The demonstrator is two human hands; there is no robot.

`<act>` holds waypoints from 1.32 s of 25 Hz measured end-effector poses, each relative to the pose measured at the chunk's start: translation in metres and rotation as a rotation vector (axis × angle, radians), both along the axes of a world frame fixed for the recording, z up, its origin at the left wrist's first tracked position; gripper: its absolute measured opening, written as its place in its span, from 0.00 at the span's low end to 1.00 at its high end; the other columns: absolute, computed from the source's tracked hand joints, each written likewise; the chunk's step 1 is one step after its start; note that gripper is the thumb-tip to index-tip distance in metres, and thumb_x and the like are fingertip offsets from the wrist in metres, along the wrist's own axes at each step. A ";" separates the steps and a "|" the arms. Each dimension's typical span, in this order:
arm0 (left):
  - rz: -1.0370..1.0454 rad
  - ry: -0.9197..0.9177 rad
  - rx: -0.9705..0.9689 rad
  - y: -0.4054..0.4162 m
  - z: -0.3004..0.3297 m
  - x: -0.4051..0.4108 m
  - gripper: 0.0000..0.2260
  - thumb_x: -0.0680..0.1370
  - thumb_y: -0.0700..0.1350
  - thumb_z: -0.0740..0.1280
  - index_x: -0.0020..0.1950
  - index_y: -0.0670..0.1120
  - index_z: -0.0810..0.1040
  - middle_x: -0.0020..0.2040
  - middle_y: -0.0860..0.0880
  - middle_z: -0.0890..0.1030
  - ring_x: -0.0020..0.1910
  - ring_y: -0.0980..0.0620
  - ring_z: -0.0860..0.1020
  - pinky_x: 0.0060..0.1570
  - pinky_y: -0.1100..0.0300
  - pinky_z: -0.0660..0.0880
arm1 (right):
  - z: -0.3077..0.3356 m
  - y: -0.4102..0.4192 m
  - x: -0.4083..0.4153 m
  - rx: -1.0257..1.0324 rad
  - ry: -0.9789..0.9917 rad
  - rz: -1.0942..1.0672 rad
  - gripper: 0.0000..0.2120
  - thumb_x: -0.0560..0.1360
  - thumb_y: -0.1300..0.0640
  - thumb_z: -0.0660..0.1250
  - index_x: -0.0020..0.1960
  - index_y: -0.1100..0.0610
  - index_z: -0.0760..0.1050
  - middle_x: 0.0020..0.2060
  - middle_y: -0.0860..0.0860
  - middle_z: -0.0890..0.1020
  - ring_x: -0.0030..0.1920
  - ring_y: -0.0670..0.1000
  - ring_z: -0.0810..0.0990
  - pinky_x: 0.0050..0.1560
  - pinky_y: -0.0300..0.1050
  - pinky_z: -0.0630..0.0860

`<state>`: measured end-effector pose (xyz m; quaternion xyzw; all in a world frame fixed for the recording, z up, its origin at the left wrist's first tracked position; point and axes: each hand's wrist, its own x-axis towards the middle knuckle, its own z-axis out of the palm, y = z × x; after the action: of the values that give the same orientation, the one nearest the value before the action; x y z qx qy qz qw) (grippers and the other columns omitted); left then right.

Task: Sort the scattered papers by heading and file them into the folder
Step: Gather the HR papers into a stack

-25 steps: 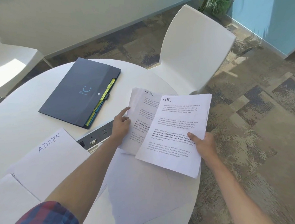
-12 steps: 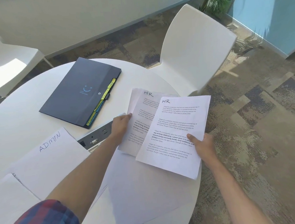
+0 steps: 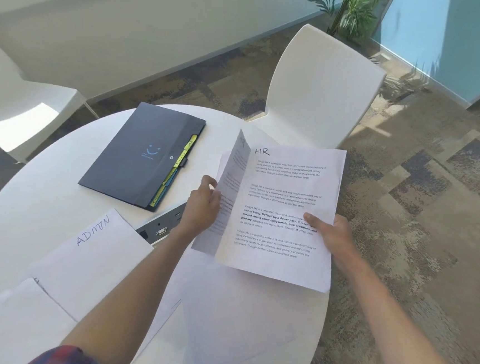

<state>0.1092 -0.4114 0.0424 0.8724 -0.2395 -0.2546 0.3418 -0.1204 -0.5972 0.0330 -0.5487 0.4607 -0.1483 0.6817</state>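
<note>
The right hand (image 3: 331, 233) grips the lower right edge of a printed sheet headed HR (image 3: 282, 210), thumb pressed on top of the text, holding it above the near right rim of the round white worktop (image 3: 45, 193); the left hand (image 3: 203, 206) holds a second printed sheet (image 3: 233, 188) by its left edge, fingers curled round it, so that it stands steeply tilted and tucks partly behind the HR sheet; the two sheets touch along that overlap. The dark folder (image 3: 141, 158) lies closed on the far side of the worktop, coloured tabs showing along its right edge, well apart from both hands; a sheet marked ADMIN (image 3: 94, 258) lies flat to the left, overlapping other white sheets (image 3: 18, 317); more blank paper (image 3: 230, 313) lies under the arms; a socket panel (image 3: 161, 229) sits between the ADMIN sheet and the left hand; a white chair (image 3: 320, 87) stands beyond the worktop.
</note>
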 end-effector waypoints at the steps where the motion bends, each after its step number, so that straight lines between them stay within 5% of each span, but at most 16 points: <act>1: 0.045 0.107 -0.050 0.005 0.009 -0.001 0.08 0.84 0.44 0.56 0.62 0.50 0.67 0.50 0.46 0.83 0.44 0.45 0.82 0.44 0.46 0.82 | 0.004 0.002 0.003 0.037 -0.028 0.014 0.05 0.74 0.63 0.73 0.49 0.56 0.83 0.45 0.52 0.88 0.48 0.55 0.86 0.52 0.52 0.81; 6: 0.206 0.480 -0.431 0.041 0.047 -0.015 0.13 0.84 0.39 0.59 0.66 0.50 0.75 0.49 0.45 0.86 0.43 0.44 0.85 0.44 0.47 0.83 | 0.021 0.026 0.019 0.159 -0.137 0.144 0.22 0.64 0.54 0.77 0.57 0.59 0.82 0.53 0.57 0.86 0.53 0.58 0.85 0.53 0.54 0.82; 11: 0.247 0.563 -0.611 0.080 0.068 -0.026 0.13 0.84 0.39 0.59 0.66 0.49 0.76 0.53 0.42 0.85 0.48 0.43 0.85 0.49 0.49 0.81 | 0.035 0.056 0.034 0.130 -0.178 0.150 0.17 0.74 0.57 0.73 0.61 0.60 0.80 0.54 0.56 0.86 0.56 0.57 0.85 0.59 0.56 0.79; 14: 0.261 0.590 -0.652 0.098 0.079 -0.033 0.14 0.82 0.40 0.62 0.66 0.48 0.77 0.58 0.42 0.83 0.55 0.40 0.83 0.59 0.44 0.77 | 0.048 0.071 0.040 0.150 -0.220 0.124 0.14 0.75 0.59 0.72 0.60 0.59 0.80 0.53 0.55 0.86 0.55 0.58 0.85 0.57 0.55 0.80; 17: 0.276 0.563 -0.597 0.109 0.098 -0.046 0.12 0.75 0.46 0.65 0.56 0.48 0.84 0.53 0.42 0.85 0.49 0.43 0.83 0.57 0.41 0.76 | 0.064 0.087 0.041 0.058 -0.241 0.145 0.15 0.74 0.62 0.73 0.60 0.59 0.79 0.53 0.55 0.86 0.54 0.57 0.85 0.58 0.58 0.80; 20: 0.294 0.718 -0.612 0.122 0.108 -0.053 0.18 0.82 0.56 0.58 0.62 0.48 0.81 0.56 0.45 0.85 0.53 0.45 0.84 0.57 0.44 0.77 | 0.081 0.104 0.037 -0.163 -0.263 0.182 0.20 0.73 0.64 0.74 0.62 0.56 0.74 0.52 0.50 0.86 0.51 0.49 0.86 0.55 0.53 0.82; 23: 0.245 0.689 -0.592 0.133 0.108 -0.057 0.16 0.80 0.49 0.65 0.64 0.43 0.79 0.57 0.43 0.84 0.54 0.42 0.84 0.53 0.47 0.80 | 0.088 0.121 0.028 -0.268 -0.309 0.253 0.31 0.73 0.64 0.75 0.72 0.53 0.67 0.57 0.47 0.83 0.53 0.45 0.84 0.52 0.44 0.82; 27: 0.233 0.565 -0.563 0.147 0.098 -0.069 0.11 0.79 0.42 0.68 0.60 0.40 0.81 0.53 0.42 0.85 0.51 0.39 0.84 0.49 0.48 0.82 | 0.082 0.143 0.016 -0.216 -0.263 0.231 0.10 0.73 0.64 0.75 0.53 0.56 0.82 0.46 0.49 0.88 0.49 0.54 0.86 0.48 0.47 0.84; 33: 0.259 0.465 -0.544 0.167 0.078 -0.089 0.10 0.77 0.42 0.71 0.58 0.44 0.83 0.54 0.47 0.86 0.54 0.44 0.83 0.57 0.45 0.79 | 0.074 0.168 0.006 -0.125 -0.254 0.173 0.07 0.72 0.65 0.75 0.45 0.54 0.83 0.40 0.46 0.87 0.41 0.45 0.86 0.41 0.38 0.81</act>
<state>0.0203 -0.2448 0.1201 0.6918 -0.1021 -0.3275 0.6354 -0.1144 -0.4294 0.1071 -0.6046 0.3116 -0.1855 0.7092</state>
